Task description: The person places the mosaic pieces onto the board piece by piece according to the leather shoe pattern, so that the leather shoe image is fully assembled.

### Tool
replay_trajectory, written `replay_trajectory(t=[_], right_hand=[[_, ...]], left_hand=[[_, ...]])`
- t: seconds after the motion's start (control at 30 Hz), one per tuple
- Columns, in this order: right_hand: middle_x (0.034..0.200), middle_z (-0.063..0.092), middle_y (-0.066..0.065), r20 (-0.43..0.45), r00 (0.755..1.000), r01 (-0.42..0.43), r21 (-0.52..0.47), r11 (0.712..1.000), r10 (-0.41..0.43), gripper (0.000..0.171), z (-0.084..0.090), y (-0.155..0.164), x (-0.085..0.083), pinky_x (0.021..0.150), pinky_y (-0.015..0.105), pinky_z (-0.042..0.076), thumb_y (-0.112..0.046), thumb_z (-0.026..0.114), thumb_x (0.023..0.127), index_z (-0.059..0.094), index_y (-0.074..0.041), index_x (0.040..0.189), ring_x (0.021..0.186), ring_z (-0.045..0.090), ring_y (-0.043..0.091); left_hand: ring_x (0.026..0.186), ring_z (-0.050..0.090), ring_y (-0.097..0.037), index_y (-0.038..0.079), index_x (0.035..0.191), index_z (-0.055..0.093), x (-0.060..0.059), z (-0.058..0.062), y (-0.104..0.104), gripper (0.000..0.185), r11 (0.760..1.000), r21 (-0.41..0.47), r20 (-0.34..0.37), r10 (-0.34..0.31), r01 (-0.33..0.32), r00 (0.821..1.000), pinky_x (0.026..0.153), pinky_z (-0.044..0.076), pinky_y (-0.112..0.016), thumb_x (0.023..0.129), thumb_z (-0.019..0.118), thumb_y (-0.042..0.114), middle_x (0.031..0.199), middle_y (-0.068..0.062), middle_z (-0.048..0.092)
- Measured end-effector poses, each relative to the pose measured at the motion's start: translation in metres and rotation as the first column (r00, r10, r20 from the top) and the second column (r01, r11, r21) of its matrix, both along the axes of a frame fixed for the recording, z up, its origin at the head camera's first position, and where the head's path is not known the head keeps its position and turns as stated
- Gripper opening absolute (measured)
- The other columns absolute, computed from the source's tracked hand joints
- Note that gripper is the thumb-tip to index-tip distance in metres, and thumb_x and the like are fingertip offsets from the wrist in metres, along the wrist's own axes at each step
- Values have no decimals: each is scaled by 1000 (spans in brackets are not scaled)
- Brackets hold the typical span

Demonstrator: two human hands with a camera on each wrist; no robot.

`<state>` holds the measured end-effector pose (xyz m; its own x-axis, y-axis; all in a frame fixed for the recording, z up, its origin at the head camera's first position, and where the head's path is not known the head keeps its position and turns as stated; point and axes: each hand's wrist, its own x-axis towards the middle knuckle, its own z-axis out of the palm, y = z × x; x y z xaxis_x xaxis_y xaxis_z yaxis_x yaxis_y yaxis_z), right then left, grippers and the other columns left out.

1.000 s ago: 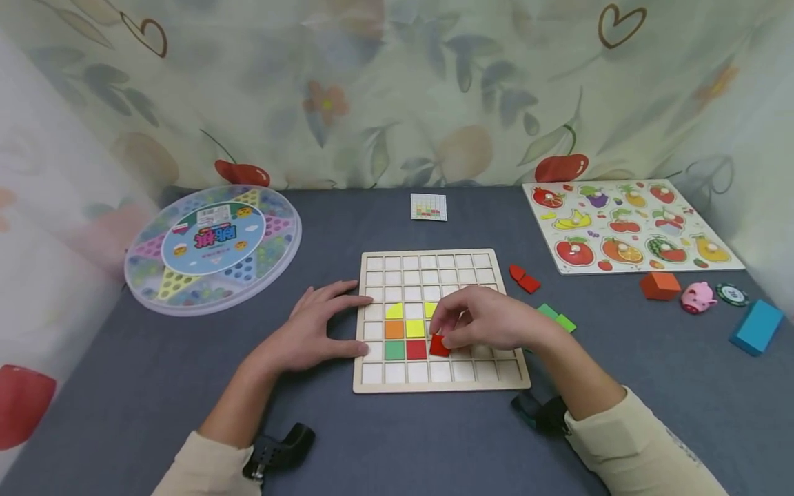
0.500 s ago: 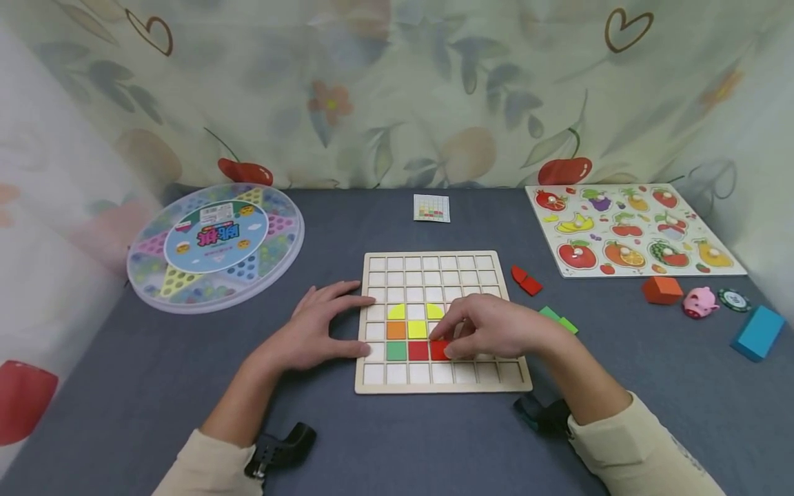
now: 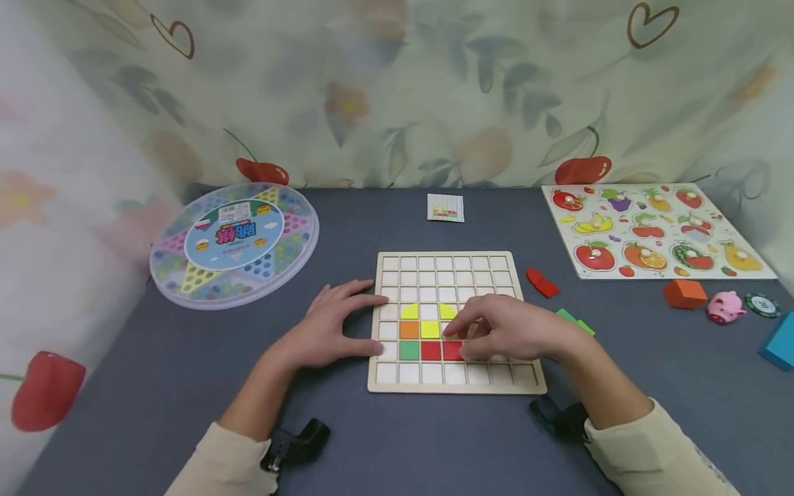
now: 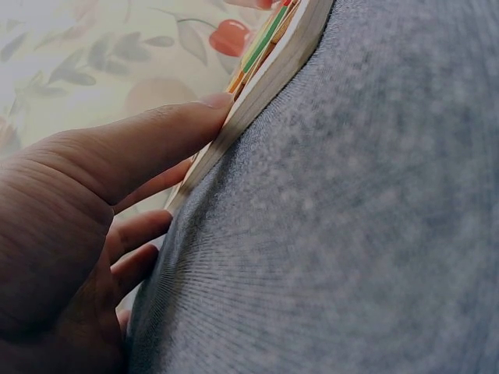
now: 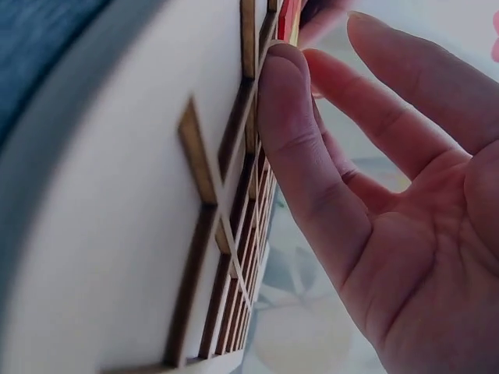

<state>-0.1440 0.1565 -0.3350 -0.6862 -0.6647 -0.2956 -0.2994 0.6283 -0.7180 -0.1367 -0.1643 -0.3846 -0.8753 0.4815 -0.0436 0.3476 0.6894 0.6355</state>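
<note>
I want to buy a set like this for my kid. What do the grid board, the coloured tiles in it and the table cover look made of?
Grid board: pale unfinished wood, probably thin plywood; the right wrist view shows dark, burnt-looking edges on the grid bars, suggesting laser cutting. Red tile under the right hand: flat with a matte painted look, likely wood, though that is uncertain. Table cover: grey-blue fabric with a fine knit-like ribbed texture.

My left hand (image 3: 322, 331) lies flat, palm down, fingers straight and a little spread, thumb stretched out apart from them. My right hand (image 3: 509, 331) is arched, palm down, fingers (image 5: 300, 148) nearly straight and angled downward, thumb reaching in alongside them. Both forearms come in from the near edge of the desk in cream sleeves, a dark band on each wrist.
</note>
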Motion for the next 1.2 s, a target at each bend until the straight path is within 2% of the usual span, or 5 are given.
replay_trajectory(t=[0.2,0.6,0.83,1.07,1.2], right_hand=[[99,68,0,23,1000,5,-30,1000,-4,29,9,12,-1,78,32,55,-19,72,96,74,-12,123,89,64,17],[97,68,11,13,982,191,-75,979,-191,31,23,74,0,74,34,59,-19,70,99,70,-5,127,83,65,22],[96,70,6,-79,950,302,-23,953,-303,30,20,103,2,72,32,57,-23,73,98,72,-10,124,80,64,19],[101,72,1,-112,937,339,74,938,-330,29,11,121,3,71,28,56,-24,76,96,74,-14,123,84,64,17],[102,70,0,-212,923,356,158,921,-320,29,8,129,4,70,30,53,-24,79,93,75,-15,120,86,62,17]], left_hand=[[156,27,-37,22,147,59,-1,1,2,70,1000,12,11,4,-5,1000,126,0,-66,85,83,41,166,-12,35],[155,29,-37,21,147,59,-2,1,1,70,1000,6,4,7,-7,1000,127,0,-65,85,84,42,166,-13,36],[154,29,-38,20,146,59,-5,2,-1,70,1000,0,-6,12,-12,1000,126,1,-66,84,84,42,165,-14,37],[154,29,-39,20,147,59,-5,2,0,71,1000,-1,-3,-5,5,1000,126,1,-67,84,84,42,165,-15,36],[154,29,-38,20,147,59,-4,1,4,71,1000,9,4,-8,8,1000,126,1,-66,84,84,42,165,-14,36]])
